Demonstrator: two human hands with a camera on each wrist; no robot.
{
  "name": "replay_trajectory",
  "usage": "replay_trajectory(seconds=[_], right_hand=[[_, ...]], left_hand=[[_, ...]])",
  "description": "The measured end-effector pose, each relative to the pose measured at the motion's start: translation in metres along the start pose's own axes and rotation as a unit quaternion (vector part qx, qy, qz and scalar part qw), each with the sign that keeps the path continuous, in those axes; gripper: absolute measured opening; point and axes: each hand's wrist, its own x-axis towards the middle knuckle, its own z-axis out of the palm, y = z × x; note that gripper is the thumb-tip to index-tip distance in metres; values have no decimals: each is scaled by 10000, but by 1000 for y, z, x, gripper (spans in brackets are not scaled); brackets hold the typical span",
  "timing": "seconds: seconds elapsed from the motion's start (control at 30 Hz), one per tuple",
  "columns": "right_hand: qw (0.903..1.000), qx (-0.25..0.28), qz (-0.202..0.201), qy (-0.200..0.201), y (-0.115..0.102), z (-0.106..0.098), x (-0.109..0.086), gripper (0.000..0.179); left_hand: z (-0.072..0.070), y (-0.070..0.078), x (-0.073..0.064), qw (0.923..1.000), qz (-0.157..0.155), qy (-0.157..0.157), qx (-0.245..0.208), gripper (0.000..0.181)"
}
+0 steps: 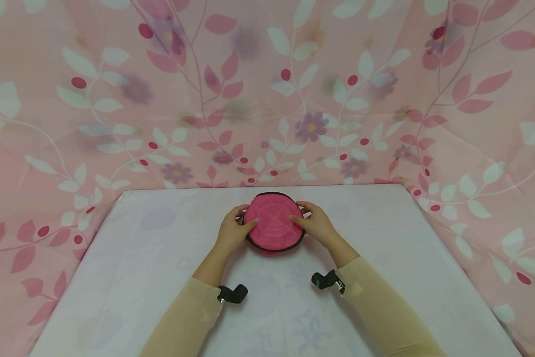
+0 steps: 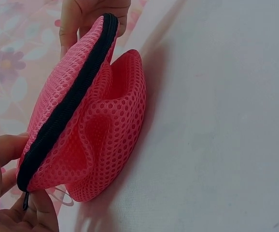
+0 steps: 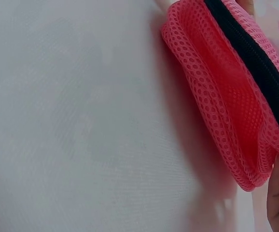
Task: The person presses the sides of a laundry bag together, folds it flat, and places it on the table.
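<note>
A round pink mesh zip pouch (image 1: pixel 274 223) with a black zipper round its rim is held up between both hands, tilted over the far part of the table. My left hand (image 1: pixel 234 229) pinches its left edge, thumb on the front face and fingers behind. My right hand (image 1: pixel 316 224) does the same at the right edge. In the left wrist view the black zipper (image 2: pixel 67 108) appears closed along the visible stretch, its pull hanging beside the left fingers. Below the zipper, the pouch's mesh body (image 3: pixel 212 96) sags in soft folds in the right wrist view.
A white cloth with faint prints covers the table (image 1: pixel 160 258). Behind and on both sides hangs a pink curtain (image 1: pixel 258 99) with leaves and flowers. Small black wrist cameras (image 1: pixel 234 294) sit at the cuffs of the beige sleeves (image 1: pixel 383 307).
</note>
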Motion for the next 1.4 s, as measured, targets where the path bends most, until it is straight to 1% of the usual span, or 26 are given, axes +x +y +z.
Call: replay_trajectory(seconds=[0.2,0.47,0.6,0.7,0.87,0.97,1.13,1.23,1.33,1.4], right_hand=[[9972,-611,-394,162,-2,1,0,56],[9858,-1337,-899,462,-3,4,-2,50],[9763,-1697,-1195,609,-3,6,-3,45],[9690,-1856,-1468,716,-5,7,-4,42],[9614,-1970,-1774,732,-8,9,-6,35],[9534,-2170,-1959,749,-7,11,-6,32],[9399,-2393,-2319,746,-9,13,-7,30],[9307,-2563,-2516,694,-9,15,-7,31],[9227,-2747,-2624,661,-8,16,-6,34],[9206,-2815,-2633,624,-9,17,-7,36]], left_hand=[[0,1,0,10000,6,2,-12,59],[1,1,1,10000,3,33,35,58],[1,1,1,9999,52,78,66,56],[2,0,2,9998,117,113,72,55],[2,-1,3,9996,209,154,142,53],[3,-2,3,9992,274,173,219,52],[3,-2,3,9980,388,224,437,51],[4,-2,1,9959,505,277,704,51],[5,0,-2,9911,681,388,1079,51],[5,2,-4,9862,811,509,1352,50]])
